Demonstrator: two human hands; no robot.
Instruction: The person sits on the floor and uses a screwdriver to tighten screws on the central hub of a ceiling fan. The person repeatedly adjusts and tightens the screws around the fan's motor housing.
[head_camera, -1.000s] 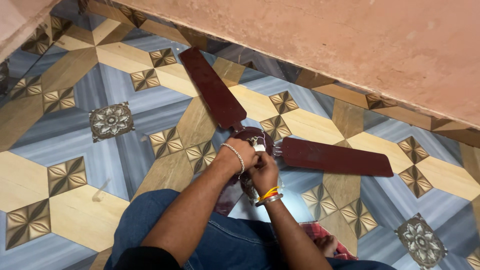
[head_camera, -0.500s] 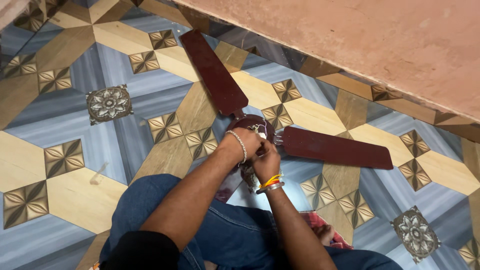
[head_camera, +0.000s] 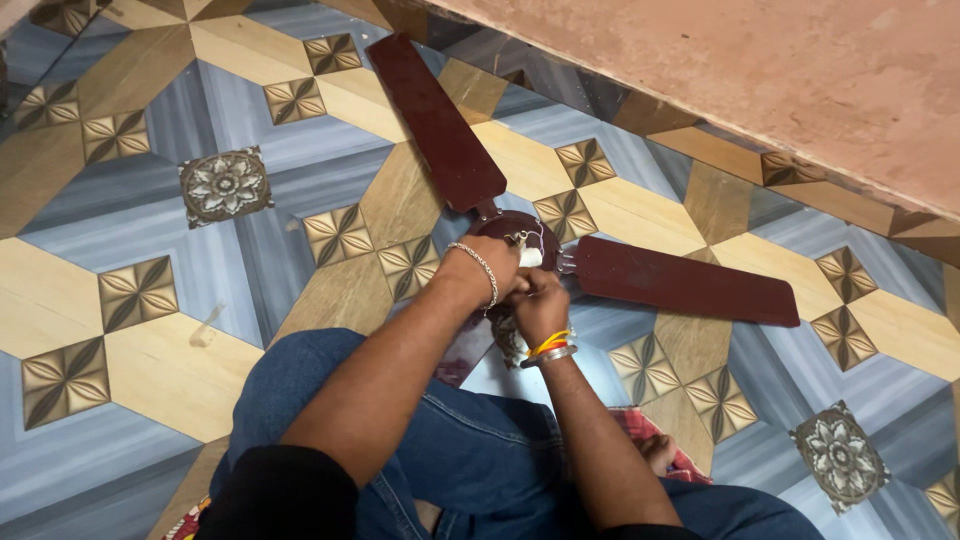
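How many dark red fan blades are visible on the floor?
2. One dark red blade points toward the upper left, another blade extends right from the hub; a third may be hidden under the arms.

The ceiling fan (head_camera: 520, 235) lies flat on the floor, dark maroon in colour. One long blade (head_camera: 435, 125) points away to the upper left, another blade (head_camera: 690, 282) goes to the right. A small white part (head_camera: 530, 255) sits on its round hub.

A home floor: patterned ornamental tiles (head_camera: 225, 185) beside a pink plastered wall (head_camera: 800, 70).
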